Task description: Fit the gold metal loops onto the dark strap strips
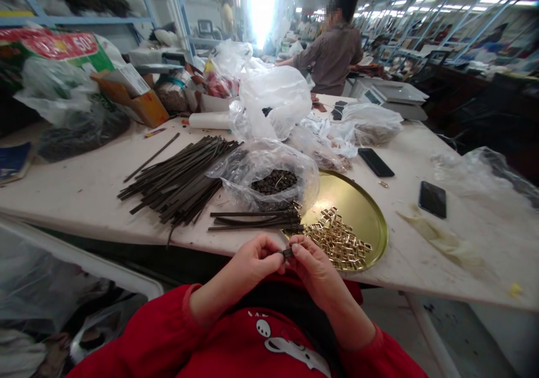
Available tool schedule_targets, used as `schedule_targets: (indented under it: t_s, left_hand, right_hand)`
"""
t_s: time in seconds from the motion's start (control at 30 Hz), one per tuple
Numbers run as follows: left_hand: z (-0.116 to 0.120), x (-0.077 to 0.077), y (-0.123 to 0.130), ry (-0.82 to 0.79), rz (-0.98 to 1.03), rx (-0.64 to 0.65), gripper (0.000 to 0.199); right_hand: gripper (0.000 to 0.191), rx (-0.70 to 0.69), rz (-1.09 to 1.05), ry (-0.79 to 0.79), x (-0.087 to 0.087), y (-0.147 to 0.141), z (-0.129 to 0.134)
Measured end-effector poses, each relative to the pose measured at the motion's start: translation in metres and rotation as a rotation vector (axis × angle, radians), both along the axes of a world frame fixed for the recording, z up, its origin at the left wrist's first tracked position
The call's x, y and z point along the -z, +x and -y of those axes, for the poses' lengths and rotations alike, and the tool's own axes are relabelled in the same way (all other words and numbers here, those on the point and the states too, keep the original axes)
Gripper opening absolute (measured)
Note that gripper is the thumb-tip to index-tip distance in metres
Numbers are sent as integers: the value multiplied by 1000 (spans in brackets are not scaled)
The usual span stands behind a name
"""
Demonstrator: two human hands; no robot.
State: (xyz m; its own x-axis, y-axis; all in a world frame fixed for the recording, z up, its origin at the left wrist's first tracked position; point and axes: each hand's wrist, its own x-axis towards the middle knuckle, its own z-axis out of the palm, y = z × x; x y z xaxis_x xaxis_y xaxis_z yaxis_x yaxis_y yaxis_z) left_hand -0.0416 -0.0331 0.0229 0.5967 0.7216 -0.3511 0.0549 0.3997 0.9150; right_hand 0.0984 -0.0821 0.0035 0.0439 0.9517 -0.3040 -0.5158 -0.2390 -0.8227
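My left hand and my right hand meet at the table's front edge, fingers closed in a pinch from both sides on a short piece of dark strap. Most of that strap is hidden by the fingers. Just beyond my right hand, a heap of small gold buckles lies on a round gold tray. A few dark straps with metal at their right ends lie just past my left hand. Farther left is a large pile of loose dark straps.
An open clear plastic bag holds small dark loops. Two phones lie on the right of the table. White plastic bags crowd the back, near a standing co-worker. A plastic-lined bin stands below left.
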Motion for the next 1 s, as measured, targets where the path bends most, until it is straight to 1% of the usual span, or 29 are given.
schedule_targets:
  t_s: [0.13,0.17,0.23,0.4,0.6,0.8,0.87,0.93,1.0]
  left_hand:
    - [3,2,-2,-31,-16,68,16]
    - [3,4,-2,-30,-31,96,17]
    - [2,9,-3,-21,-59,147,19]
    - [-1,14,-3,-79,-62,228,21]
    - [-1,13,0,-143,-112,251,22]
    - [1,19,4,-202,-92,368,27]
    - [0,19,2,-164,-156,443,23]
    - [-2,17,-1,-51,-281,546,18]
    - [-2,14,-4,86,-381,639,27]
  right_hand:
    - [20,24,437,80,5,6,4]
    - [19,17,520,105,5,8,6]
    - [17,-9,605,130,7,9,8]
    - [15,-62,622,100,16,11,13]
    - [12,-159,692,144,23,16,18]
    - [12,-234,667,126,26,18,34]
    - [11,-226,695,137,27,17,38]
    - [11,-201,751,154,28,17,42]
    - [10,-196,817,178,28,16,44]
